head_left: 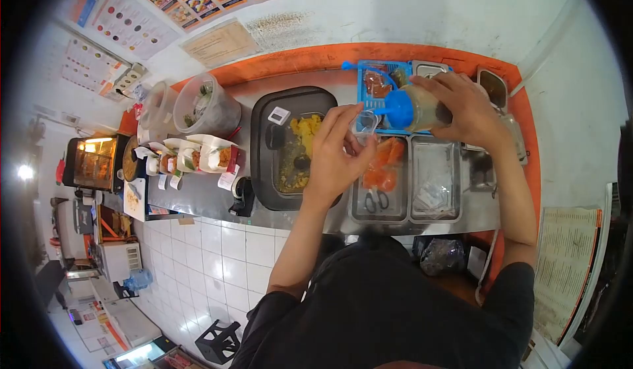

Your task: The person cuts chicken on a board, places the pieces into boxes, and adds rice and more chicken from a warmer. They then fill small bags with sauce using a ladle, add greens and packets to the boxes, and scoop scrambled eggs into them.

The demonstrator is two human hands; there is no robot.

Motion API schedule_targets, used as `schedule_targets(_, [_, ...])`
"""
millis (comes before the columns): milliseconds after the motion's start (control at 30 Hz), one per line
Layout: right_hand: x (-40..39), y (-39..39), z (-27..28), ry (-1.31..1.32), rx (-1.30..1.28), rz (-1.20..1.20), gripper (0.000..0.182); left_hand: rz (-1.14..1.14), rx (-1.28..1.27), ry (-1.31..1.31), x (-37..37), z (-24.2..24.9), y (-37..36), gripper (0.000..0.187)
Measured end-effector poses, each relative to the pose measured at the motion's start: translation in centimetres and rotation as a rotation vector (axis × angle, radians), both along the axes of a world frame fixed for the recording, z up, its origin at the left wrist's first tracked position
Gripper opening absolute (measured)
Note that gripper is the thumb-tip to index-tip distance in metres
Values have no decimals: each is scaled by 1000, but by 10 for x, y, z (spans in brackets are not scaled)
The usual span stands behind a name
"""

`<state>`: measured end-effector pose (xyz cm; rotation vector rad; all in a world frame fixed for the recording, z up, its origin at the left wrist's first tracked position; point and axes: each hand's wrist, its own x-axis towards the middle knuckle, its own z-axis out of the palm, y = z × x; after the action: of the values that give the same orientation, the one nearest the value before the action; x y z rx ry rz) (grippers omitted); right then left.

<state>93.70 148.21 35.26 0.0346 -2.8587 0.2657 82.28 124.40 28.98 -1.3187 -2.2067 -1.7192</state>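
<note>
My left hand pinches a small clear plastic cup between its fingers. My right hand is wrapped around a sauce bottle, which lies tipped on its side in the air. The bottle's blue cap points at the cup and its nozzle is close to the cup's mouth. Below the hands, a metal tray holds orange packets and scissors. Beside it, another metal tray holds clear plastic pieces.
A dark pan with yellow food stands left of my left hand. Further left are white food boxes and a clear tub. A blue basket sits behind the bottle, and metal containers stand at the right.
</note>
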Motion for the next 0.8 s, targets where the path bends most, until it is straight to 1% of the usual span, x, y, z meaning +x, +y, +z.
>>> schedule_targets(33, [3,-5,12,0,10,-6,83,-6,10,0,2,1,2,47])
schedule_targets(67, [5,-9,22,-46,80,5,81,-16,-11,-4,3,1,4,47])
schedule_targets(100, [7,-11,27,-93,149,14,78,-27,-32,-8,5,1,6,46])
schedule_targets(133, [9,-13,29,-95,155,7,78,-33,-26,-9,7,-1,8,46])
schedule_targets(200, [11,-13,31,-24,347,99,69,-45,-92,58,11,-4,12,47])
schedule_targets(233, [11,-12,31,-25,351,89,69,-55,-87,60,13,-5,14,47])
schedule_targets(300, [11,-14,31,15,626,104,60,-62,-152,26,17,-7,17,49])
schedule_targets(333, [12,-17,35,12,628,96,60,-71,-151,27,19,-6,19,49])
schedule_targets(400, [12,-25,48,-53,753,104,56,-84,-157,25,22,-5,22,50])
schedule_targets(433, [10,-28,51,-55,750,100,56,-88,-159,24,23,-5,22,50])
schedule_targets(500, [6,-32,56,-239,797,99,49,-96,-154,26,24,-5,24,50])
schedule_targets(633, [0,-36,65,-286,763,122,50,-98,-131,58,23,-8,26,50])
schedule_targets(733, [-1,-37,65,-261,819,98,50,-74,-124,70,22,-11,27,50])
schedule_targets(800, [-2,-33,65,-88,781,170,17,-78,-111,69,21,-10,27,50])
